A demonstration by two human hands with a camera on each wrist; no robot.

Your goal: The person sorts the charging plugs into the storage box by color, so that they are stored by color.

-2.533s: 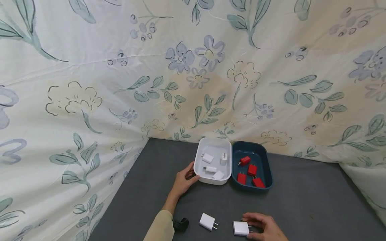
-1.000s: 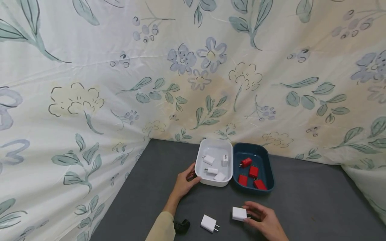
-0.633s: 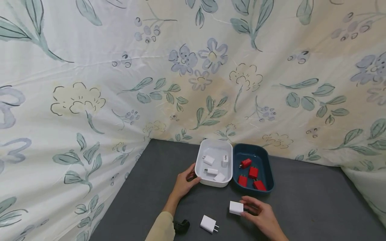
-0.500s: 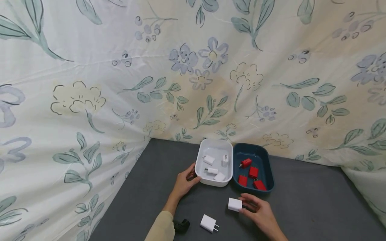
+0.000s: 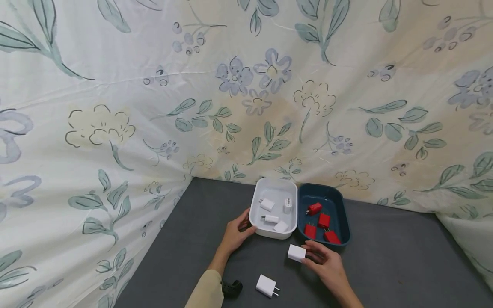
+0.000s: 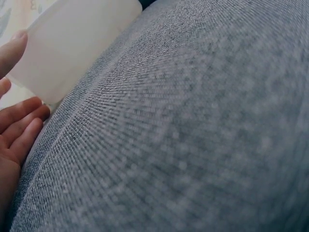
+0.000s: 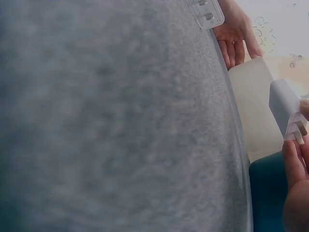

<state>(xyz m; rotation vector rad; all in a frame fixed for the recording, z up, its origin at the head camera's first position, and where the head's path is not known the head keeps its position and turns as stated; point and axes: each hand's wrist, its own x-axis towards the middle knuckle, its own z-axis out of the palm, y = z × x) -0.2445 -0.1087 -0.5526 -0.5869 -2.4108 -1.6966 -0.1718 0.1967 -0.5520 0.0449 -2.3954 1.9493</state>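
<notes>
My left hand (image 5: 232, 234) rests against the front left corner of a white bin (image 5: 271, 234), thumb on the front wall and fingers at the side. In the left wrist view its fingers (image 6: 21, 121) lie loosely beside the bin wall. My right hand (image 5: 327, 266) pinches a white USB wall charger (image 5: 296, 253) above the table, just in front of the two bins. The right wrist view shows the held charger (image 7: 284, 104) with its prongs toward the palm. Another white charger (image 5: 265, 285) lies on the table between my arms.
Several white chargers (image 5: 267, 204) lie in the white bin. Touching it on the right is a dark blue bin (image 5: 325, 191) with several red chargers (image 5: 323, 220). A patterned cloth (image 5: 246, 128) hangs behind the grey table (image 5: 389, 256). A black band (image 5: 232, 289) circles my left wrist.
My right hand has taken up the white charger from the table's front and carried it forward and slightly left, toward the bins. My left hand stays at the white bin.
</notes>
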